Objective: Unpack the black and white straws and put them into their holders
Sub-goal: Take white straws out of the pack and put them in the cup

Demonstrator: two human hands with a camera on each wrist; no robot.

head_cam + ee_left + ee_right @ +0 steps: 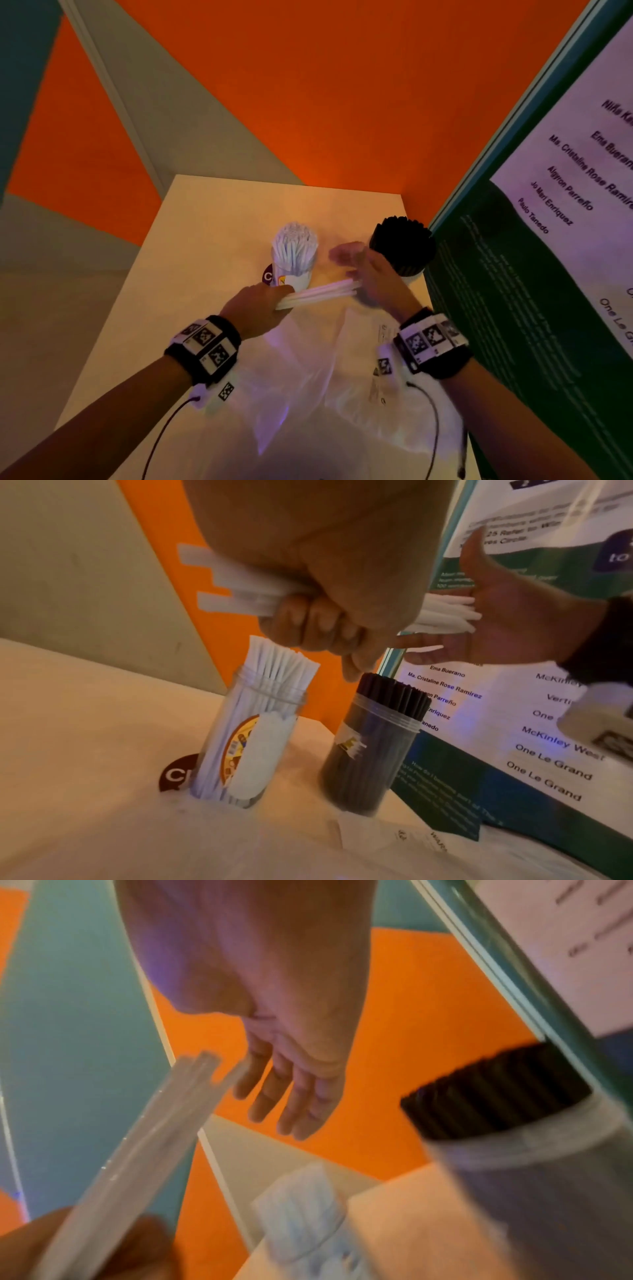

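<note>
My left hand (260, 305) grips a small bundle of white straws (318, 294) held level above the table; the curled fingers (318, 626) wrap the bundle (236, 585). My right hand (356, 270) is open, its palm (507, 620) flat against the straws' right ends and its fingers (287, 1096) straight. Behind stands a clear jar (294, 260) full of white straws (274, 669). To its right is a clear jar (406, 250) packed with black straws (394, 693).
A clear plastic bag (322, 377) lies crumpled on the cream table (191, 246) in front of the jars. A green and white poster board (548, 240) stands along the table's right side. An orange wall (308, 85) is behind. A round brown sticker (174, 775) sits beside the white jar.
</note>
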